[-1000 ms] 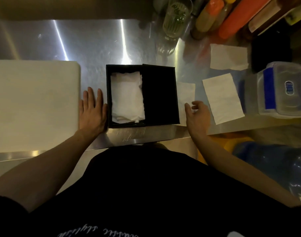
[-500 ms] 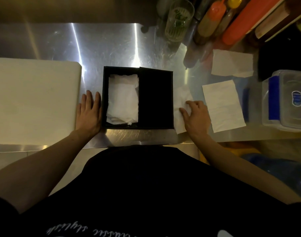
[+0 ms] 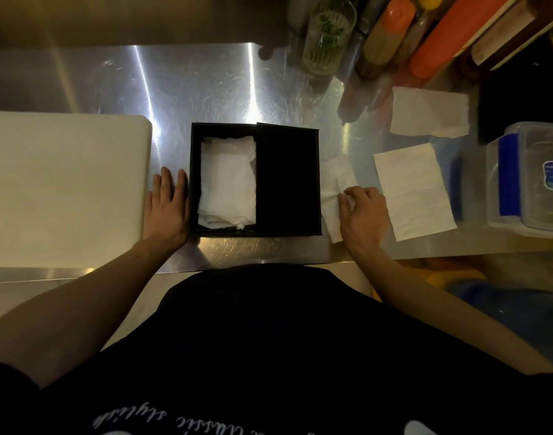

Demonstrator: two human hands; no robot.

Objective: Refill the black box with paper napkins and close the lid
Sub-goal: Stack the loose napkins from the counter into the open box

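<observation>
The black box [image 3: 195,180] stands open on the steel counter in front of me, with white paper napkins [image 3: 228,183] stacked in its left half. Its black lid [image 3: 287,180] covers the right half. My left hand [image 3: 167,208] lies flat with fingers apart against the box's left wall. My right hand [image 3: 361,215] pinches a crumpled paper napkin [image 3: 338,180] lying just right of the box. Two more napkins lie flat on the counter, one [image 3: 413,189] right of my hand and one [image 3: 429,111] farther back.
A white cutting board [image 3: 61,186] fills the left of the counter. A clear plastic container with a blue clip [image 3: 529,177] sits at the right edge. A glass [image 3: 327,32], sauce bottles [image 3: 385,36] and an orange cylinder [image 3: 451,36] crowd the back right.
My right hand came down onto the napkin beside the box and its fingers closed on it, bunching the paper. My left hand has stayed against the box.
</observation>
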